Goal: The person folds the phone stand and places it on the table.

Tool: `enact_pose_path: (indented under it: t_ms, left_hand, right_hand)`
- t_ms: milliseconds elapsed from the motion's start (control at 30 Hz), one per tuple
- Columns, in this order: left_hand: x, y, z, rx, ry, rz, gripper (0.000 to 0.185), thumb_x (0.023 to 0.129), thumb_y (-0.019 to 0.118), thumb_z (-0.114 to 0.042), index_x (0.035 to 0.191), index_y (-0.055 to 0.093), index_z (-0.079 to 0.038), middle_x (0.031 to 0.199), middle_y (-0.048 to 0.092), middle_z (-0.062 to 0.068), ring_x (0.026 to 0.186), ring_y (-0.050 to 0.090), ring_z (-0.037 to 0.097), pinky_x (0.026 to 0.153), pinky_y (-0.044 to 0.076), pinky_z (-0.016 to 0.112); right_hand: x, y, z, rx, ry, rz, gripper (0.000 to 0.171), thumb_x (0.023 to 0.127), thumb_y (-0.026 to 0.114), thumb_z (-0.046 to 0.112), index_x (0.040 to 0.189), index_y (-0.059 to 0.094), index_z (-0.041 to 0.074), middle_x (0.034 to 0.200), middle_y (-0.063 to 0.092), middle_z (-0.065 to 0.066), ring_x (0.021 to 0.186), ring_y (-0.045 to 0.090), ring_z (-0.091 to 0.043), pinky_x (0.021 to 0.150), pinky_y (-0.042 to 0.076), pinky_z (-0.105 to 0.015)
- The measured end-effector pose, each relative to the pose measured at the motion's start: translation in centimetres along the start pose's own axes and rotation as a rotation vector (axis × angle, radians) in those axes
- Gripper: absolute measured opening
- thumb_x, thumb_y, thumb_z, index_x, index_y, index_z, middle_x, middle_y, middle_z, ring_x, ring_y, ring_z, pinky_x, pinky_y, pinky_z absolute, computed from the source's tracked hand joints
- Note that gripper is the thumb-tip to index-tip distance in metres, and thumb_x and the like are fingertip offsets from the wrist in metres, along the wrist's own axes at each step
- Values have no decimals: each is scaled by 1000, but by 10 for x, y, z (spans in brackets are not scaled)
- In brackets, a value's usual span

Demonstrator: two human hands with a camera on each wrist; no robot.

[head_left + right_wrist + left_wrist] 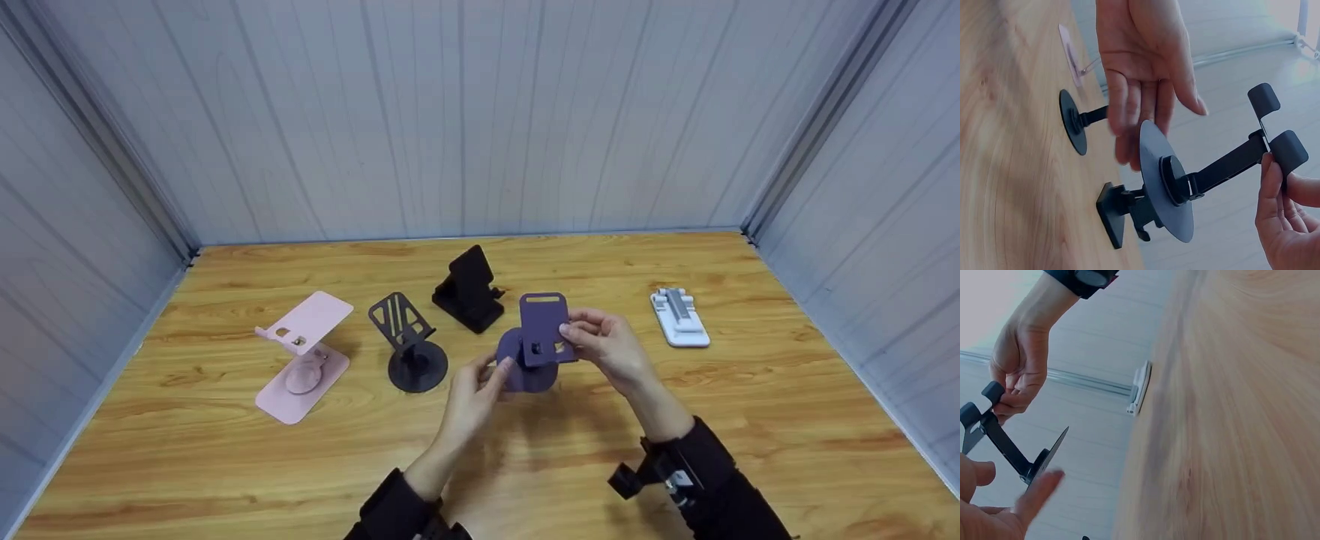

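Observation:
A purple phone stand [541, 319] is held above the table, its round-cornered base tilted in the right wrist view. My right hand [611, 351] pinches the edge of its upper plate, close to the two curved lips [1289, 152]. At the base [1157, 163] is my left hand [469, 397], its fingers fairly straight along the rim and its thumb apart from it. Those fingers are blurred in the left wrist view; whether they touch the base is hard to tell. A hinged arm [1230, 166] joins base and plate.
On the wooden table [300, 480], a pink stand [319, 319] and a dark round-based stand [418, 367] stand to the left. A black stand [471, 289] is behind them, towards the middle. A folded white stand [682, 322] lies right. Pale panels [487, 120] enclose the table.

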State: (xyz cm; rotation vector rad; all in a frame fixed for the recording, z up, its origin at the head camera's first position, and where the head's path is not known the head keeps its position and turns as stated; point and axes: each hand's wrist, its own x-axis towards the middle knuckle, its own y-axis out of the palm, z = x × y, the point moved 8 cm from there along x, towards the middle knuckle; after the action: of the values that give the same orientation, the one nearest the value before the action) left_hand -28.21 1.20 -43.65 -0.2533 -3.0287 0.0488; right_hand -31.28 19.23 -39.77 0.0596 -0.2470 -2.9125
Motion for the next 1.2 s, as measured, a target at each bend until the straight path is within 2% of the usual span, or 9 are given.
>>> enact_pose_path:
  t_ms: [100, 200, 367, 500, 600, 700, 833, 967, 1200]
  left_hand:
    - [0, -3, 0, -82, -12, -33, 40, 110, 56, 0, 135, 53, 31, 106, 75, 40, 82, 81, 28, 73, 69, 31]
    - [1, -5, 1, -128, -6, -62, 34, 109, 56, 4, 128, 57, 32, 104, 74, 41, 78, 80, 20, 68, 67, 24]
    - [-1, -6, 2, -177, 3, -109, 27, 107, 57, 7, 120, 63, 30, 101, 74, 42, 70, 77, 10, 63, 64, 19]
    - [-2, -5, 0, -179, 14, -140, 25, 106, 59, 7, 116, 65, 29, 96, 75, 39, 65, 74, 6, 61, 64, 19]
    - [-2, -7, -1, -160, 21, -155, 24, 106, 60, 6, 114, 66, 28, 93, 76, 37, 64, 75, 9, 60, 64, 20]
    - [-3, -9, -2, -134, 30, -172, 23, 106, 60, 6, 113, 67, 27, 93, 76, 37, 65, 77, 17, 58, 64, 21]
    - [-5, -11, -5, -102, 68, -203, 21, 105, 62, 7, 110, 69, 27, 94, 76, 38, 67, 79, 39, 56, 64, 23]
    - [-6, -13, -8, -89, 111, -232, 20, 103, 63, 8, 108, 70, 26, 91, 75, 39, 68, 73, 57, 54, 64, 26]
    - [-5, -13, -9, -82, 105, -242, 18, 102, 64, 9, 105, 71, 25, 90, 75, 38, 67, 73, 58, 52, 63, 25]
  right_hand:
    - [-6, 2, 4, -11, -34, 19, 30, 104, 54, -12, 104, 75, 9, 84, 77, 7, 77, 73, -5, 74, 64, -19]
    - [-13, 4, 8, -7, -58, 26, 33, 104, 54, -12, 103, 77, 12, 84, 77, 7, 77, 73, -5, 74, 64, -20]
    - [-21, 5, 10, -6, -76, -11, 35, 106, 54, -8, 97, 78, 16, 85, 78, 7, 78, 73, -6, 73, 63, -20]
    - [-27, 5, 11, -34, -109, -48, 36, 106, 54, -8, 94, 77, 17, 83, 77, 8, 77, 72, -5, 72, 64, -20]
    - [-30, 6, 12, -45, -139, -49, 36, 106, 55, -8, 93, 77, 17, 82, 76, 7, 75, 72, -5, 72, 64, -20]
    - [-32, 8, 13, -55, -157, -35, 34, 106, 56, -8, 93, 76, 16, 81, 76, 7, 75, 72, -5, 71, 65, -20]
    - [-35, 10, 14, -75, -165, -40, 29, 106, 57, -8, 93, 74, 11, 80, 76, 6, 73, 73, -6, 70, 65, -21]
    - [-38, 13, 18, -137, -186, -61, 22, 105, 59, -9, 94, 73, 3, 77, 74, 6, 70, 72, -6, 66, 64, -20]
    - [-43, 17, 23, -228, -232, -56, 14, 104, 58, -11, 92, 65, -11, 75, 72, 8, 67, 70, -4, 61, 62, -18]
